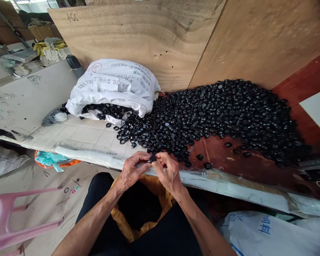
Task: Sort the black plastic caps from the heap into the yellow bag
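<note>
My left hand [134, 169] and my right hand [168, 170] meet at the table's front edge. Between their fingertips is a small black plastic cap [152, 159], pinched from both sides and partly covered by the fingers. Just beyond them, loose black rings [138, 133] spill from the mouth of a white woven sack [114, 81]. To the right spreads a large heap of black caps [218, 106], with a few lying apart on the red-brown surface. Below my hands, an open yellow sack [117, 217] stands between my legs; its inside is dark.
Plywood boards [138, 35] wall off the table's back. A dark bottle [74, 65] stands behind the white sack. On the floor at left are a pink stool [5, 217] and an orange-rimmed basket [72, 163]. A white bag [272, 231] lies at lower right.
</note>
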`<state>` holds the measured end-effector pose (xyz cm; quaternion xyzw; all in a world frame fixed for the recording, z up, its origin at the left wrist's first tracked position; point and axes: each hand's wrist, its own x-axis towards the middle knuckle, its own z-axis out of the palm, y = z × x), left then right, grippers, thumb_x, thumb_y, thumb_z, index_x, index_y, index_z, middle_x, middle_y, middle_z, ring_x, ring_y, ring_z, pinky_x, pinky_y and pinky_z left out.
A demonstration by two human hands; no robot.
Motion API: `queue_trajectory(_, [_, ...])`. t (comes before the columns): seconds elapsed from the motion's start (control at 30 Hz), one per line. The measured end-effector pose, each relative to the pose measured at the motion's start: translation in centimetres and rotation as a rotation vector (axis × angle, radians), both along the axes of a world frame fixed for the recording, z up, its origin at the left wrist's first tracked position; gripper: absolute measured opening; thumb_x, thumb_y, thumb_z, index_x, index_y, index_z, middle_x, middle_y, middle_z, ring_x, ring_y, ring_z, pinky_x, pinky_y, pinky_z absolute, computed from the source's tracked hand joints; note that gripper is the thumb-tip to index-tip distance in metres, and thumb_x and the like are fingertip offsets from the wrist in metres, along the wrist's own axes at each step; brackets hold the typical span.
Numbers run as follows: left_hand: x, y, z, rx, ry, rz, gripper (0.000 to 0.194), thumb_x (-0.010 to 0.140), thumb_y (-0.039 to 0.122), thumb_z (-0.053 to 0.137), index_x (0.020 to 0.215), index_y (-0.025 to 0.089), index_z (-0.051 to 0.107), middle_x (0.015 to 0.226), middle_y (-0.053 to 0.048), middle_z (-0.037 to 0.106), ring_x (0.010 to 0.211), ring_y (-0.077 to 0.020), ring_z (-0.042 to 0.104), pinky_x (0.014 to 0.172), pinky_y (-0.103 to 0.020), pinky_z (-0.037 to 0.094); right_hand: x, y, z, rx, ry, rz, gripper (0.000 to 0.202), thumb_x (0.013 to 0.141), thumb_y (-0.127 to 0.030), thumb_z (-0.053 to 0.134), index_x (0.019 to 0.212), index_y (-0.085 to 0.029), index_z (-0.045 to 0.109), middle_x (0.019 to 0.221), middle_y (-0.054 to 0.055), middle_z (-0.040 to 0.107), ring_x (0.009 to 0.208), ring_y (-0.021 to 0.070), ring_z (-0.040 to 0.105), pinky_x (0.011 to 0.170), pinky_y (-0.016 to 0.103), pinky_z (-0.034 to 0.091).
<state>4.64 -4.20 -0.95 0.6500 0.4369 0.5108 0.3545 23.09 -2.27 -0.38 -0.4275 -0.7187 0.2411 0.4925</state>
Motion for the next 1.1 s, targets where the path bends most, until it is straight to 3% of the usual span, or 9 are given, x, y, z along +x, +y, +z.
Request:
queue_trajectory(0.1, [-0.1, 0.0, -0.5, -0.026, -0.032, 0.001, 0.018, 0.094, 0.029, 0.077, 0.111, 0.023, 0.073, 0.119, -0.008, 0.072, 0.115, -0.0236, 0.071, 0.105, -0.041, 0.058, 0.6, -0.1, 0.2, -0.023, 0.025, 0.105, 0.023, 0.099, -0.033, 0.064, 0.117, -0.019, 0.066, 0.088, 0.003, 0.072, 0.073, 0.0172, 0.066, 0.073, 0.029, 0.053])
queue_trajectory(0.2, [-0.1, 0.0, -0.8, -0.018, -0.040, -0.002, 0.018, 0.095, 0.029, 0.077, 0.111, 0.022, 0.073, 0.119, -0.009, 0.073, 0.116, -0.0242, 0.071, 0.106, -0.042, 0.057, 0.7, 0.0, -0.2, 0.030, 0.001, 0.142, 0.015, 0.103, -0.024, 0.060, 0.110, -0.021, 0.071, 0.100, 0.006, 0.075, 0.089, 0.0195, 0.071, 0.082, 0.031, 0.055])
queue_trajectory(0.4, [0.2, 0.1, -0.3, -0.021, -0.066, 0.011, 0.020, 0.094, 0.031, 0.077, 0.111, 0.022, 0.074, 0.117, -0.009, 0.072, 0.112, -0.0230, 0.071, 0.101, -0.038, 0.059, 0.6, 0.2, -0.3, -0.003, 0.163, 0.102, 0.016, 0.097, -0.023, 0.071, 0.112, -0.021, 0.077, 0.103, 0.006, 0.069, 0.088, 0.0182, 0.069, 0.072, 0.028, 0.056])
queue_trajectory(0.63, [0.4, 0.1, 0.3, -0.016, -0.094, -0.006, 0.019, 0.093, 0.029, 0.079, 0.110, 0.024, 0.075, 0.116, -0.006, 0.072, 0.110, -0.0214, 0.071, 0.100, -0.036, 0.058, 1.3, 0.1, 0.0, -0.108, 0.159, 0.225, 0.027, 0.098, -0.020, 0.064, 0.122, -0.025, 0.075, 0.113, 0.007, 0.069, 0.097, 0.0191, 0.069, 0.082, 0.030, 0.058])
queue_trajectory(0.8, [0.3, -0.1, -0.2, -0.061, -0.074, -0.008, 0.019, 0.094, 0.030, 0.077, 0.112, 0.024, 0.074, 0.117, -0.007, 0.071, 0.115, -0.0238, 0.070, 0.104, -0.040, 0.056, 1.1, 0.0, -0.6, -0.185, 0.218, 0.174, 0.023, 0.094, -0.025, 0.071, 0.117, -0.025, 0.072, 0.107, 0.005, 0.073, 0.087, 0.0183, 0.071, 0.080, 0.030, 0.059])
queue_trajectory(0.93, [0.1, -0.1, -0.3, -0.055, -0.045, -0.016, 0.020, 0.095, 0.031, 0.076, 0.113, 0.023, 0.073, 0.118, -0.008, 0.071, 0.114, -0.0239, 0.070, 0.105, -0.042, 0.056, 0.9, 0.2, -0.6, -0.140, 0.163, 0.161, 0.010, 0.095, -0.029, 0.073, 0.103, -0.023, 0.073, 0.100, 0.004, 0.074, 0.083, 0.0189, 0.070, 0.075, 0.029, 0.057])
queue_trajectory(1.1, [0.0, -0.1, 0.0, -0.022, -0.027, -0.031, 0.015, 0.096, 0.030, 0.075, 0.110, 0.023, 0.073, 0.117, -0.007, 0.072, 0.114, -0.0224, 0.070, 0.106, -0.041, 0.056, 0.6, 0.3, -0.4, -0.028, 0.077, 0.120, 0.017, 0.098, -0.036, 0.071, 0.092, -0.021, 0.071, 0.086, 0.003, 0.069, 0.072, 0.0168, 0.065, 0.067, 0.028, 0.052])
